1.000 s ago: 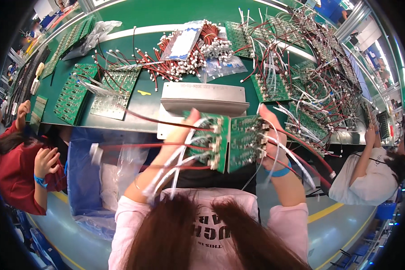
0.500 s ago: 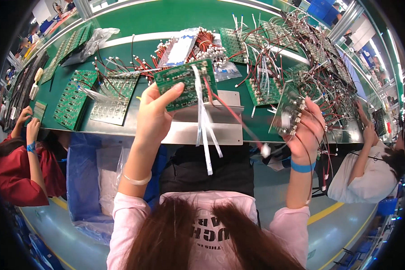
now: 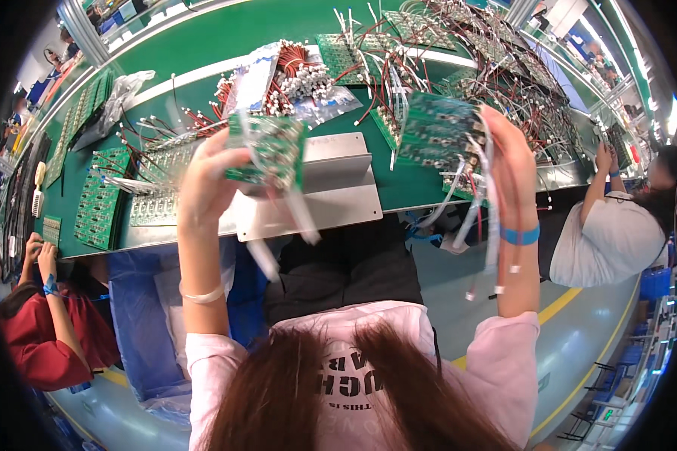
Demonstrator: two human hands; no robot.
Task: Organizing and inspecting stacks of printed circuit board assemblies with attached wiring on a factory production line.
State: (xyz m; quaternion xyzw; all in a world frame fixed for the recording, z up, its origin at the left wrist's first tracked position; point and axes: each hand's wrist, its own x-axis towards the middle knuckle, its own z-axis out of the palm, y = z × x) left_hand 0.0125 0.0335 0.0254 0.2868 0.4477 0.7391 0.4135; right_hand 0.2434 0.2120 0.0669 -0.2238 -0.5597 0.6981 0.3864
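Both my hands are raised over the near edge of the bench, each closed on a green circuit board. In my left hand (image 3: 209,177), the circuit board (image 3: 274,146) is gripped at its left edge, and white flat cables trail below it, blurred by motion. My right hand (image 3: 510,161) grips the other circuit board (image 3: 432,128) along its right edge. White flat cables (image 3: 491,218) and dark red wires with small white plugs hang from this board past my wrist. Between the two boards, a grey metal bracket (image 3: 316,203) rests on the bench edge.
Bundles of red wires with white plugs (image 3: 297,75) lie mid-bench. Wired boards (image 3: 496,45) are heaped at the right, and a stack of bare-faced boards (image 3: 101,199) is at the left. A blue-lined bin (image 3: 139,301) stands below the bench. Co-workers sit on both sides.
My left hand has moved left and slightly down with its board. The board in my right hand has turned so its broad face shows, and its wires have swung. The whole view has shifted.
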